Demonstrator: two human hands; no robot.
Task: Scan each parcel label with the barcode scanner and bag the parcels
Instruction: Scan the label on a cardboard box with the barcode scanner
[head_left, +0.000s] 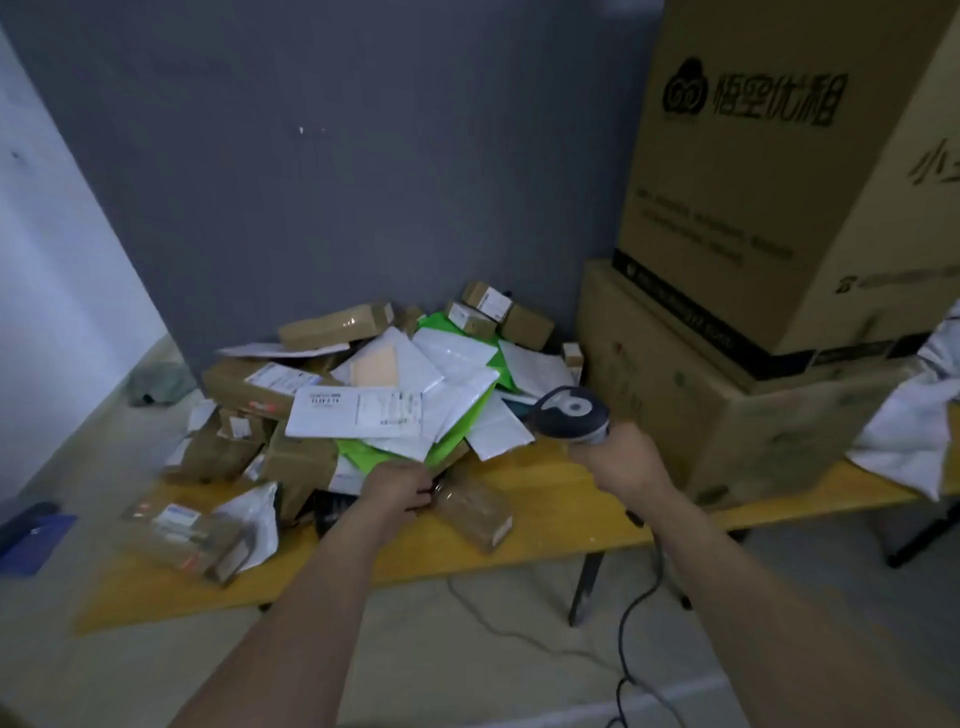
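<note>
The right hand (623, 460) grips a grey handheld barcode scanner (571, 410), its head aimed left. The left hand (400, 488) pinches the near corner of a bright green plastic mailer (363, 452) on the yellow wooden desk (545, 499). A flat white labelled parcel (356, 413) lies just beyond, lengthwise left to right, nearer the left hand

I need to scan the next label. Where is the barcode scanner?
In the head view, on the right, the right hand grips the barcode scanner between the parcel pile and the large cardboard box.
</note>
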